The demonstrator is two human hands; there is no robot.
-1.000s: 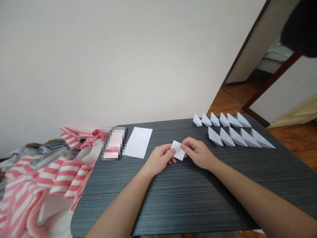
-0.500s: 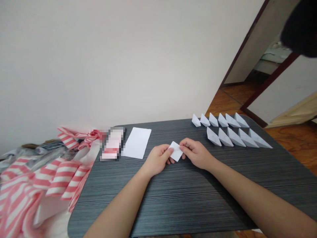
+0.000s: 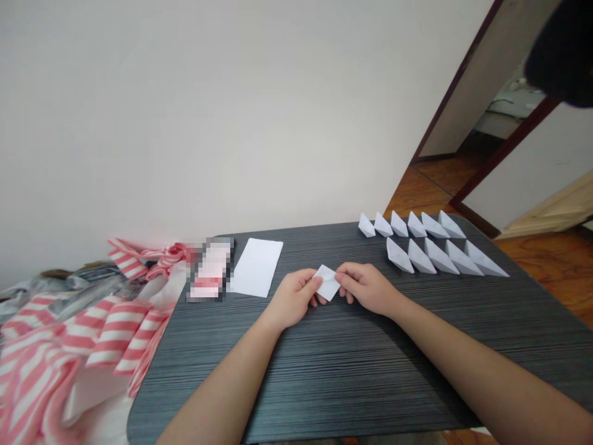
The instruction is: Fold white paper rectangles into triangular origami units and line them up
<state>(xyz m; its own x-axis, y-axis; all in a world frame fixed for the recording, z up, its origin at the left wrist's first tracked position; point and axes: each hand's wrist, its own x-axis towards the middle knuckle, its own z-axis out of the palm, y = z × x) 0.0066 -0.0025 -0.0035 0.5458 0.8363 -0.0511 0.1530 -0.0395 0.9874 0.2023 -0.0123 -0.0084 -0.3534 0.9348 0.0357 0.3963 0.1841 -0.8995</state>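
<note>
The small white paper (image 3: 327,283) is up off the table, pinched between the two hands. It looks flat, not pointy like the paper boats. The left hand (image 3: 291,300) grips one edge with its thumb and fingers, and the right hand (image 3: 365,287) grips the other edge. Neither hand lets go. Past the small white paper, to the right, the paper boats (image 3: 439,256) sit in two neat rows on the dark striped table (image 3: 324,383). To its left lie a white sheet (image 3: 256,267), then a blurred pink packet (image 3: 210,269) — and further on, pink striped cloth (image 3: 111,334).
</note>
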